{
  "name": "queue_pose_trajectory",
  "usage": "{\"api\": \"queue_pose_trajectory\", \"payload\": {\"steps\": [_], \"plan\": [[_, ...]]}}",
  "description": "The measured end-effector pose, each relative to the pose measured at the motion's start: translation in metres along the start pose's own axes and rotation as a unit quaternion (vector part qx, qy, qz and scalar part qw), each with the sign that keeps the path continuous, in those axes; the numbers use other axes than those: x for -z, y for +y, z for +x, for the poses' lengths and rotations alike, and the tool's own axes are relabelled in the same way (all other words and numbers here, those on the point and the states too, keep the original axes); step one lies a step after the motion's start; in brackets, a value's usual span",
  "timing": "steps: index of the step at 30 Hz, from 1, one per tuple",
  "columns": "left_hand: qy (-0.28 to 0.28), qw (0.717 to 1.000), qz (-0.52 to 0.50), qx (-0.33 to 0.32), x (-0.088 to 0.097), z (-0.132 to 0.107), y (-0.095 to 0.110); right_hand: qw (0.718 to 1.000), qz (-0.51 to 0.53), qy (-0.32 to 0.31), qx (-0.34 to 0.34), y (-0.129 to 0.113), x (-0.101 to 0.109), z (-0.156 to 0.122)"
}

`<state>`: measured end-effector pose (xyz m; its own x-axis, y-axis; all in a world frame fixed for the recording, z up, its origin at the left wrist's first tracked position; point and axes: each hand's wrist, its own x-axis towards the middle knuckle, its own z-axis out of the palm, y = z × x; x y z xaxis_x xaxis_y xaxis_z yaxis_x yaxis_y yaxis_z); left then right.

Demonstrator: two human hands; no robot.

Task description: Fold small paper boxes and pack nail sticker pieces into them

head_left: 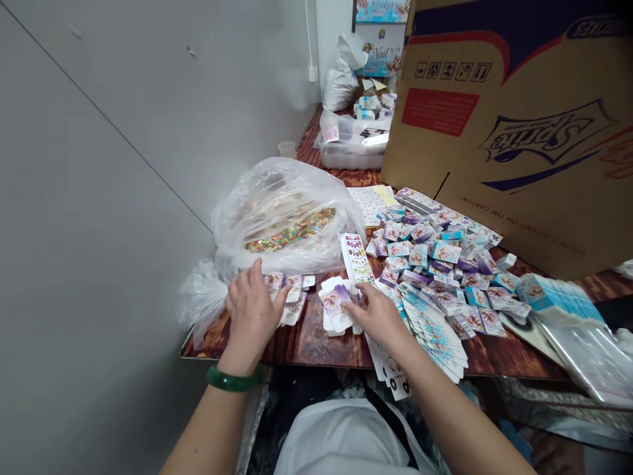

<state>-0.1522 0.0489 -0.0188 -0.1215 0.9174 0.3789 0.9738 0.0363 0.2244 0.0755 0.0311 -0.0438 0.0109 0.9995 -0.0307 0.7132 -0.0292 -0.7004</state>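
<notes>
My left hand [253, 309] hovers at the near edge of the clear plastic bag [237, 204], its fingers stretched and spread and holding nothing. Just right of it, flat purple-and-white printed cartons [294, 309] lie partly behind its thumb. My right hand [378, 313] is closed at the right edge of a second stack of flat cartons [336, 305], thumb on top and index finger curled beside it. Colourful glittery pieces [297, 231] show through the bag. A long strip of printed stickers [357, 260] lies just beyond my right hand.
Many small folded boxes [420, 254] are heaped to the right, with fanned flat blue cartons [435, 333] in front. Behind stands a large cardboard box [494, 132]. A grey wall [123, 231] closes off the left. Wrapped blue cartons [561, 300] lie far right.
</notes>
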Motion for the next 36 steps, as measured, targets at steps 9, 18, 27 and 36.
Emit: {"api": "queue_pose_trajectory", "payload": {"steps": [9,18,27,36], "plan": [[-0.129,0.965,-0.214,-0.077,-0.01,-0.03,0.033,0.978,0.191,-0.02,-0.08,0.002,-0.007,0.008],[-0.373,0.579,-0.713,0.131,0.006,-0.035,0.06,0.872,0.447,-0.167,-0.111,-0.02,0.014,-0.008],[-0.463,0.636,-0.614,0.067,0.014,-0.043,0.068,0.967,0.156,-0.028,0.198,-0.033,0.029,-0.029],[-0.586,0.441,-0.676,0.074,0.006,-0.048,0.05,0.944,0.287,-0.154,0.055,-0.036,0.028,-0.025]]}}
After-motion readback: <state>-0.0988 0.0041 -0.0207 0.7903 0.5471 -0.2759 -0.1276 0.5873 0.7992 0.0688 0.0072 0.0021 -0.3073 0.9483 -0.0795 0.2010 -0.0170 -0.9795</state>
